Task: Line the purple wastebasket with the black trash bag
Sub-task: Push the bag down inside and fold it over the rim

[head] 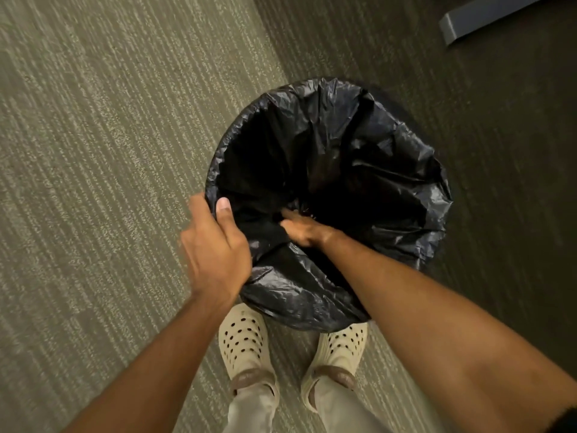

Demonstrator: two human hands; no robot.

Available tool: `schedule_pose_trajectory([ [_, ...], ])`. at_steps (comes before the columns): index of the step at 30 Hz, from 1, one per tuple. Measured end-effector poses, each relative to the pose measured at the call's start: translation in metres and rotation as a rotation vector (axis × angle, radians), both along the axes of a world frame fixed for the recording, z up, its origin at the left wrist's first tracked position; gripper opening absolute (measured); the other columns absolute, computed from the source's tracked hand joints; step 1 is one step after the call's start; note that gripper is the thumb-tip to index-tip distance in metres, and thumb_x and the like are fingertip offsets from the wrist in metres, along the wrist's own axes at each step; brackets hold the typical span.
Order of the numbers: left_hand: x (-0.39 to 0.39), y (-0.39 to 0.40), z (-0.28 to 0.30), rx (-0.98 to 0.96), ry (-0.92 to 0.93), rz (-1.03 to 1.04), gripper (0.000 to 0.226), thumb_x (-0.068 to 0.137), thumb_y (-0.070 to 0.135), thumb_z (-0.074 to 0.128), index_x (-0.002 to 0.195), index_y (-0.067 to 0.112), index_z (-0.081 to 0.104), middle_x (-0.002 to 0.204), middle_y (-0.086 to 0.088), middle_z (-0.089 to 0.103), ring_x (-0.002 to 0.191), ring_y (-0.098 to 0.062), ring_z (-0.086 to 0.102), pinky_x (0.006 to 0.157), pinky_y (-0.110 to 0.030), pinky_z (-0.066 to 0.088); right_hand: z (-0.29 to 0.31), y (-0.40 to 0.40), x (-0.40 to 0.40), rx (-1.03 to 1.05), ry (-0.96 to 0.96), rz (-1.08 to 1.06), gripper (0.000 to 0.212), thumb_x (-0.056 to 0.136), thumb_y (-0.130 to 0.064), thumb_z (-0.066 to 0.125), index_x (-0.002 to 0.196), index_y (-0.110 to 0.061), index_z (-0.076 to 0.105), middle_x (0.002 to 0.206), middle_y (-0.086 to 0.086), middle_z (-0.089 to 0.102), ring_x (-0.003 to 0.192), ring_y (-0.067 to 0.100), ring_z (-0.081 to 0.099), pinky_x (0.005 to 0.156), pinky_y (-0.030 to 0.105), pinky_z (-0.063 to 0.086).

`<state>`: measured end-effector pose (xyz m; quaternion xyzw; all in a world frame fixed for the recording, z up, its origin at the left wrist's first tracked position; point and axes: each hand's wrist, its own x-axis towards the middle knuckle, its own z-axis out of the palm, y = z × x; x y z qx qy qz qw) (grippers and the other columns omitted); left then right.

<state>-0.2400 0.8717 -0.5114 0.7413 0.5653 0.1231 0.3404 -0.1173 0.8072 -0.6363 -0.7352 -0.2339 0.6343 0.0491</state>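
Observation:
The black trash bag (390, 170) sits in the wastebasket and its mouth is folded out over the rim all the way round, so no purple of the basket shows. My left hand (215, 245) grips the bag's near-left edge at the rim, thumb inside and fingers outside. My right hand (301, 228) reaches down inside the bag near the front; its fingers are buried in dark plastic, so I cannot tell their pose. The bag's inside is dark and crumpled.
The basket stands on striped carpet, lighter on the left (93, 151) and darker on the right (499, 151). My two feet in cream perforated clogs (243, 342) stand right against its near side. A grey furniture leg (480, 17) lies at the far right.

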Motion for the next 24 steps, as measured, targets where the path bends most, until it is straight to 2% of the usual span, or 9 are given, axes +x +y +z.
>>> schedule_pose_trajectory([
  [2,0.001,0.000,0.003,0.006,-0.009,-0.009,0.020,0.101,0.013,0.042,0.104,-0.004,0.052,0.059,0.014,0.041,0.050,0.001,0.040,0.049,-0.005,0.035,0.006,0.006,-0.005,0.066,0.130,-0.004,0.049,0.096,-0.029,0.049,0.143,-0.017,0.045,0.154,0.009,0.037,0.141,0.026,0.033,0.118,0.036,0.022],
  [4,-0.001,0.000,0.002,-0.001,-0.014,-0.022,0.019,0.102,0.013,0.042,0.105,-0.002,0.052,0.060,0.013,0.043,0.050,0.000,0.042,0.049,-0.005,0.036,0.009,0.018,0.009,0.053,0.045,-0.125,0.044,0.093,-0.019,0.050,0.137,-0.012,0.052,0.146,0.015,0.048,0.136,0.031,0.042,0.113,0.036,0.031],
  [9,-0.007,0.002,-0.004,-0.031,0.031,-0.047,0.020,0.103,0.023,0.037,0.105,0.006,0.047,0.057,0.002,0.046,0.045,-0.013,0.047,0.042,-0.024,0.033,0.025,0.026,0.060,-0.015,-0.372,-0.281,0.044,0.104,-0.013,0.027,0.143,0.002,0.038,0.153,0.021,0.035,0.141,0.031,0.034,0.111,0.029,0.023],
  [11,-0.005,0.001,0.000,-0.067,0.069,-0.035,0.025,0.103,0.024,0.038,0.111,0.004,0.048,0.066,0.001,0.051,0.056,-0.013,0.051,0.051,-0.029,0.040,0.034,0.021,0.054,0.055,-0.414,-0.262,0.041,0.098,-0.010,0.039,0.137,-0.001,0.049,0.145,0.021,0.047,0.134,0.033,0.043,0.106,0.029,0.033],
  [13,-0.004,0.004,0.008,-0.032,0.163,-0.027,0.040,0.100,0.029,0.044,0.129,0.002,0.044,0.099,-0.011,0.058,0.088,-0.023,0.056,0.081,-0.033,0.043,0.040,0.009,0.041,0.090,-0.384,-0.267,0.043,0.089,-0.010,0.050,0.131,-0.006,0.056,0.135,0.020,0.057,0.126,0.035,0.051,0.103,0.030,0.040],
  [15,0.001,0.003,0.024,0.161,0.182,-0.115,0.054,0.092,0.030,0.054,0.138,0.006,0.040,0.122,-0.020,0.047,0.112,-0.030,0.043,0.097,-0.035,0.028,0.047,-0.003,0.032,0.079,-0.344,-0.097,0.045,0.083,-0.011,0.052,0.128,-0.009,0.058,0.129,0.019,0.060,0.121,0.036,0.055,0.100,0.034,0.046],
  [18,0.027,-0.016,0.041,0.269,0.114,-0.675,0.041,0.080,0.016,0.056,0.120,0.006,0.060,0.115,-0.015,0.054,0.108,-0.025,0.045,0.087,-0.030,0.036,0.055,-0.018,0.027,0.097,-0.374,0.297,0.043,0.085,-0.019,0.052,0.127,-0.010,0.055,0.129,0.018,0.059,0.119,0.036,0.056,0.095,0.038,0.047],
  [21,0.058,-0.033,0.006,0.010,0.560,-1.140,0.052,0.083,0.016,0.057,0.134,0.007,0.048,0.137,-0.014,0.043,0.126,-0.031,0.041,0.098,-0.039,0.039,0.046,-0.030,0.033,0.072,-0.487,0.763,0.062,0.093,-0.036,0.047,0.148,-0.012,0.032,0.152,0.016,0.035,0.139,0.033,0.033,0.111,0.043,0.030],
  [24,0.070,-0.029,-0.045,-0.005,0.986,-1.409,0.068,0.094,0.030,0.042,0.153,0.007,0.016,0.163,-0.016,0.007,0.149,-0.034,0.005,0.120,-0.047,0.009,0.029,-0.045,0.049,-0.092,-0.520,1.071,0.081,0.093,-0.056,0.038,0.155,-0.018,0.004,0.163,0.015,0.004,0.150,0.032,0.002,0.120,0.048,0.000],
])
